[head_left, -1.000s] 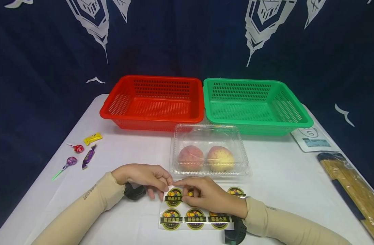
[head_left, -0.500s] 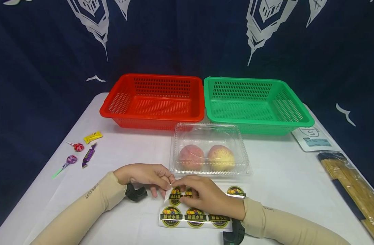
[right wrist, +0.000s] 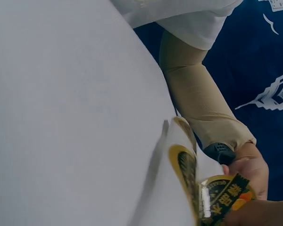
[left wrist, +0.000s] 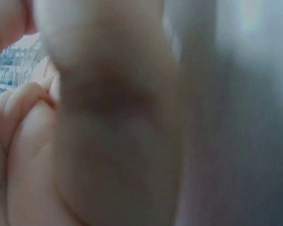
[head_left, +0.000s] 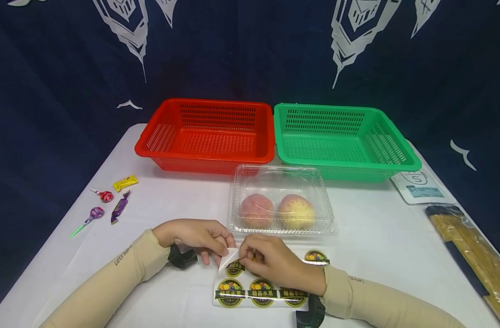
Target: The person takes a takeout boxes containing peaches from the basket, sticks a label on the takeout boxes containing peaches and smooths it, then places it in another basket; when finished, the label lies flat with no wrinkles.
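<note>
A white sheet of round black-and-gold fruit stickers (head_left: 229, 292) lies in front of me, its upper left part bent up. My left hand (head_left: 198, 237) pinches that corner between thumb and fingers. My right hand (head_left: 280, 264) lies across the sheet, its thumb and index finger pinching at the upper left sticker, part of which is hidden. The right wrist view has the curled sheet (right wrist: 172, 202) side-on, with the right thumb (right wrist: 262, 214) against a sticker (right wrist: 226, 195). Blurred fingers (left wrist: 113, 117) fill much of the left wrist view. Behind the hands stands a clear plastic clamshell box (head_left: 283, 182) with two peaches (head_left: 297, 212).
A red basket (head_left: 213, 159) and a green basket (head_left: 348, 171) stand side by side at the back. Several candies lie left, including a purple lollipop (head_left: 97, 212) and yellow wrapped candy (head_left: 125, 183). On the right are a white pouch (head_left: 424, 189) and a plastic-wrapped brown bundle (head_left: 471, 250).
My right fingertips have shifted slightly off the sheet's corner, and the upper left part of the sheet is bent up more, covering part of its sticker. The left hand stays at the corner.
</note>
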`<state>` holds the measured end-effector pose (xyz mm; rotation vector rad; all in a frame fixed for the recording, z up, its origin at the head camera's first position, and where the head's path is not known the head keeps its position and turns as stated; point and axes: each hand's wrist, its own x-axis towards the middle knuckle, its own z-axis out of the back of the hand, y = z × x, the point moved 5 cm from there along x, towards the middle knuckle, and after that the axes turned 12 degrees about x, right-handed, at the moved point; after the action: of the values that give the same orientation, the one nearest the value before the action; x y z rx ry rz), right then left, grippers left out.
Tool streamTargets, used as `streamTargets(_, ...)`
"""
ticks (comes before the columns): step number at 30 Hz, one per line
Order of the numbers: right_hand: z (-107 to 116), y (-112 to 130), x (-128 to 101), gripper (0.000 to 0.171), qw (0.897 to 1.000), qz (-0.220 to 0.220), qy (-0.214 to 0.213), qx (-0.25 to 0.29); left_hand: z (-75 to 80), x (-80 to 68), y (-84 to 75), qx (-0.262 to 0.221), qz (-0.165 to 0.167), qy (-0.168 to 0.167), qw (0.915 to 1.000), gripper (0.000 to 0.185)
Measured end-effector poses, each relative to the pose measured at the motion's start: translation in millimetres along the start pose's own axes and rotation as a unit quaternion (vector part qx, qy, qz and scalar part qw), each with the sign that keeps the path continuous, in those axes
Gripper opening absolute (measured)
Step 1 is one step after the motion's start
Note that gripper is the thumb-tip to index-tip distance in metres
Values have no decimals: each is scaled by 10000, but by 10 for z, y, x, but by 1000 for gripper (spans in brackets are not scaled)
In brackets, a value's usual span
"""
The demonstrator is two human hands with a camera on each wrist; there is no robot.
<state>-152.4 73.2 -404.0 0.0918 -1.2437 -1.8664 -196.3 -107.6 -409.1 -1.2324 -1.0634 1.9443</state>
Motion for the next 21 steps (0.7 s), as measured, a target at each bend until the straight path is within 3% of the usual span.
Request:
streamTargets(8,48,92,-16,21,9953,-468,567,-633,26,-19,19,216,95,-187,9995,5)
streamTargets(21,256,228,14,26,9946,-762,690,105,140,-57,38,758,184,-1020,9917,4)
